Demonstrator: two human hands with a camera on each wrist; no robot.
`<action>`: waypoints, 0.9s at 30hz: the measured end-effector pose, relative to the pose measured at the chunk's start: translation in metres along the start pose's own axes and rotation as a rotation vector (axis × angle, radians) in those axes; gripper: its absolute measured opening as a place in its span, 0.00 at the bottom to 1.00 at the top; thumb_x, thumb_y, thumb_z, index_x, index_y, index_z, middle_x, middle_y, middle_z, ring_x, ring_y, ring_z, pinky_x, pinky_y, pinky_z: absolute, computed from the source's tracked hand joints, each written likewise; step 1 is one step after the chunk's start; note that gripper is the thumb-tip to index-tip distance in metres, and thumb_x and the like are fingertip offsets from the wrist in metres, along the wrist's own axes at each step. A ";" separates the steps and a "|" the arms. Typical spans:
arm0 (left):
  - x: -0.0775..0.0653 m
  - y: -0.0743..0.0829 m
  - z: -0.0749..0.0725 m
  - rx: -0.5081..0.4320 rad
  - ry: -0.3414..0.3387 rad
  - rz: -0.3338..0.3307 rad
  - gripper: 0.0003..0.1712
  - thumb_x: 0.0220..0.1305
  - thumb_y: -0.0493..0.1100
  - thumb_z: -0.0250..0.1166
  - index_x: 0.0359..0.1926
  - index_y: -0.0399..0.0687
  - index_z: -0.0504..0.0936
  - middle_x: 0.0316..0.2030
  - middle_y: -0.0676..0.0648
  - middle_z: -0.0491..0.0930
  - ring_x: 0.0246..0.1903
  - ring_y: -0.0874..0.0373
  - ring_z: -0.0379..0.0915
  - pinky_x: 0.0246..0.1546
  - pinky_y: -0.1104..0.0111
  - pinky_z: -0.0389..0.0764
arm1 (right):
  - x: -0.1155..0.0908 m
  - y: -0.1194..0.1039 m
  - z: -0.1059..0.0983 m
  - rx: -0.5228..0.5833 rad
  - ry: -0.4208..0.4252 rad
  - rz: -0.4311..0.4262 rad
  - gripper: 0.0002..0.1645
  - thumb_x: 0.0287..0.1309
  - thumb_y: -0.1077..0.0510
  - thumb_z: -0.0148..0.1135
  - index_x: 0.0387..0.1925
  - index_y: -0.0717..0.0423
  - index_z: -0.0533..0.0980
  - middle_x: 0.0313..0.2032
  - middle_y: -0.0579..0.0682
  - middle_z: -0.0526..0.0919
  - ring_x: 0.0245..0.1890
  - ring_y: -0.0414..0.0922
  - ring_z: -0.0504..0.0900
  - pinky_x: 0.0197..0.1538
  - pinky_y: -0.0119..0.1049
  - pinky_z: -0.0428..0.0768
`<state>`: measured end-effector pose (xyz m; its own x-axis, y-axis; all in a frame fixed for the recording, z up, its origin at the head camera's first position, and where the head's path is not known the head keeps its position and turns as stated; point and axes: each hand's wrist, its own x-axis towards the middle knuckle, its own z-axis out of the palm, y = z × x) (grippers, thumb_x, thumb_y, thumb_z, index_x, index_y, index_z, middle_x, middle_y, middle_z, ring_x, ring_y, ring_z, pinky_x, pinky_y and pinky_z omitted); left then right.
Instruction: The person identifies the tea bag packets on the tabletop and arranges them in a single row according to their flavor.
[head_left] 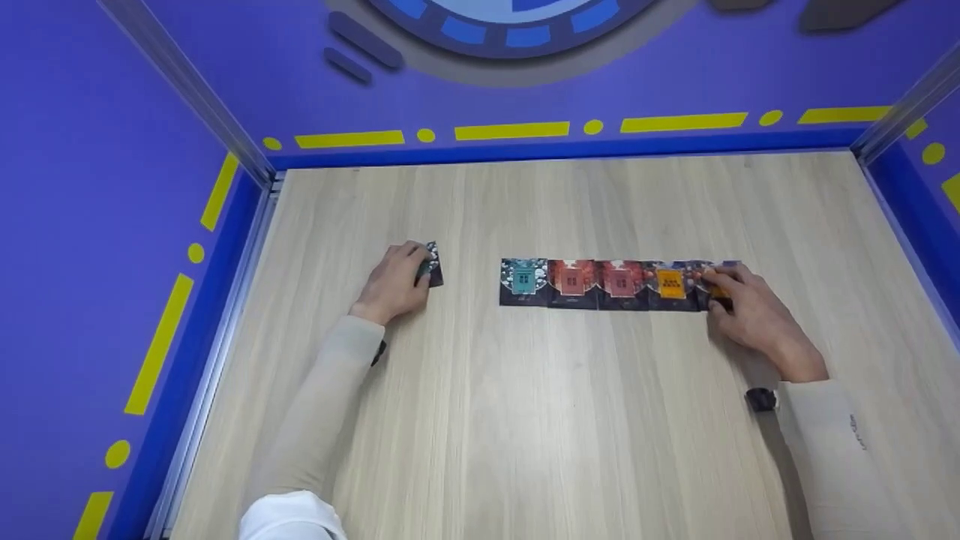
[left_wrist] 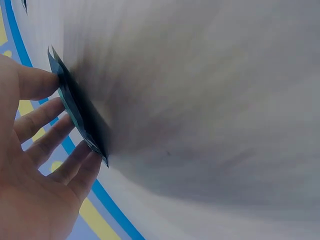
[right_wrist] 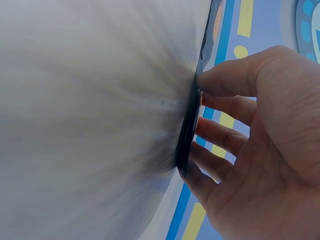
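Observation:
My left hand (head_left: 395,285) holds a dark flat sachet (head_left: 434,264) with teal print, left of the row. In the left wrist view, the thumb is at one end of this sachet (left_wrist: 80,112) and the fingertips lie along its side, close over the table. My right hand (head_left: 759,321) grips the sachet (head_left: 721,286) at the row's right end, orange in the middle and mostly covered by fingers. The right wrist view shows that sachet (right_wrist: 188,130) edge-on, thumb at one end and fingertips along its face. Beside it lies another orange sachet (head_left: 670,284).
Two red sachets (head_left: 572,283) and a teal one (head_left: 523,281) continue the row leftward, edge to edge. All lie on a pale wood-grain table (head_left: 525,420). Blue-purple panels (head_left: 510,97) with yellow marks stand at the table's back and sides, with metal rails (head_left: 196,382) along the left.

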<state>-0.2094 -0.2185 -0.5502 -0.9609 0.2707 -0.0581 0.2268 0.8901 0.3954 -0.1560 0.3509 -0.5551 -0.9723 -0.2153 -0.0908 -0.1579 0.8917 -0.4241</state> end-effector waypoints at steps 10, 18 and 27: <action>0.003 0.014 0.008 0.014 -0.009 0.047 0.23 0.75 0.41 0.59 0.67 0.41 0.79 0.70 0.42 0.75 0.71 0.42 0.69 0.74 0.52 0.72 | -0.001 -0.001 0.000 0.005 0.003 0.000 0.35 0.70 0.63 0.59 0.76 0.66 0.67 0.70 0.71 0.64 0.63 0.69 0.68 0.68 0.75 0.69; 0.005 0.026 0.014 0.040 -0.012 0.087 0.22 0.75 0.40 0.60 0.67 0.41 0.80 0.68 0.42 0.76 0.70 0.43 0.70 0.73 0.52 0.74 | -0.001 -0.001 -0.001 0.009 -0.009 0.004 0.35 0.71 0.63 0.59 0.76 0.66 0.67 0.71 0.71 0.64 0.65 0.70 0.68 0.68 0.74 0.69; 0.007 0.038 0.020 0.068 -0.016 0.126 0.22 0.75 0.41 0.59 0.66 0.42 0.80 0.68 0.44 0.77 0.71 0.44 0.70 0.75 0.55 0.71 | 0.000 -0.001 -0.001 -0.004 -0.003 -0.002 0.36 0.70 0.63 0.58 0.76 0.66 0.67 0.71 0.72 0.64 0.64 0.70 0.68 0.68 0.74 0.69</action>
<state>-0.2043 -0.1753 -0.5534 -0.9215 0.3874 -0.0267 0.3565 0.8712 0.3375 -0.1560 0.3502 -0.5534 -0.9715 -0.2181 -0.0924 -0.1605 0.8931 -0.4203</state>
